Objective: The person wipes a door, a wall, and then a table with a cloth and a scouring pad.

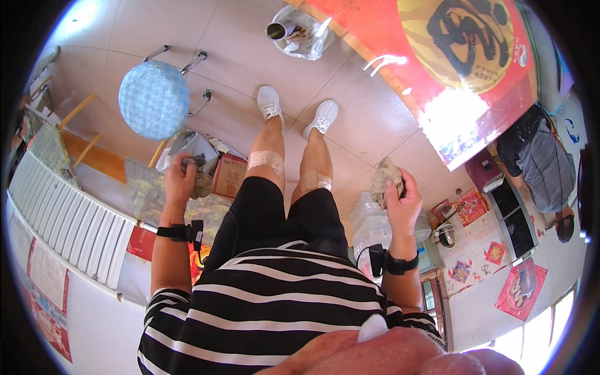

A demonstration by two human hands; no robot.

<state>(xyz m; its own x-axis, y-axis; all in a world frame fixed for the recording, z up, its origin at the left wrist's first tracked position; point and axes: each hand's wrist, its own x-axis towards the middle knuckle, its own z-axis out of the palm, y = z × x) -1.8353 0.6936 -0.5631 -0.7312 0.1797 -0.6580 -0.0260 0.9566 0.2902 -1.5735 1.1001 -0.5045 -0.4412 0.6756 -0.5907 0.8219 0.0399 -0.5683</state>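
Observation:
My left hand point(180, 180) is raised at the left with a crumpled grey-brown cloth point(201, 183) gripped in its fingers. Below that cloth lie a plastic bag point(187, 143) and a reddish-brown cardboard box point(230, 175). On the other side my right hand point(406, 199) grips a crumpled beige cloth point(387, 177) between thumb and fingers. Clear plastic bottles point(370, 220) stand beneath and beside this hand. Both wrists wear black straps with small devices.
A round stool with a blue patterned cover point(153, 100) stands at the left. Farther ahead is a clear plastic bag point(309, 37) beside a metal can point(275, 31). A large red box point(506, 103) fills the upper right; another person point(543, 164) is beyond it. A white radiator point(70, 220) lines the left wall.

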